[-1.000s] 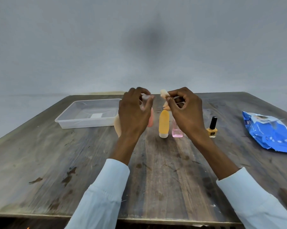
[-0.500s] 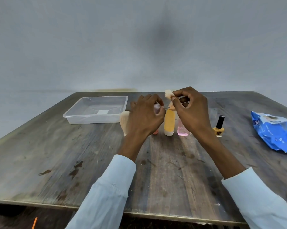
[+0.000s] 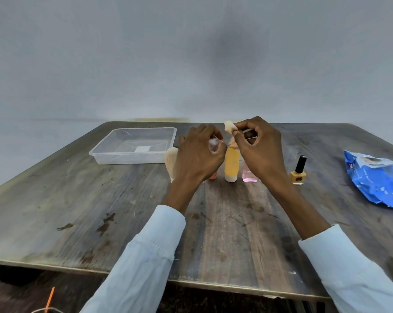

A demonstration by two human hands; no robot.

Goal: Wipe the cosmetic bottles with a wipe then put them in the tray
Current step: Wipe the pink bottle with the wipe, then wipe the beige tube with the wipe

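Observation:
My left hand (image 3: pixel 200 154) grips a small clear, pink-tinted bottle (image 3: pixel 213 145) above the table. Just right of it, my right hand (image 3: pixel 261 152) pinches a crumpled cream wipe (image 3: pixel 229 127) between thumb and fingers; a dark item inside that hand is mostly hidden. Behind the hands stand a beige tube (image 3: pixel 171 163), a partly hidden salmon bottle (image 3: pixel 213 176), an orange tube (image 3: pixel 231 166) and a pink bottle (image 3: pixel 248 176). A yellow nail polish (image 3: pixel 298 175) stands further right. The clear plastic tray (image 3: pixel 132 159) sits at the back left, holding no bottles.
A blue wipes pack (image 3: pixel 376 179) lies at the table's right side. The dark wooden table (image 3: pixel 100 211) has its front edge close to me. A pale wall rises behind the table.
My left hand has dropped slightly with the small bottle, closer to the standing bottles. My right hand stays raised with the wipe. The view has shifted a little.

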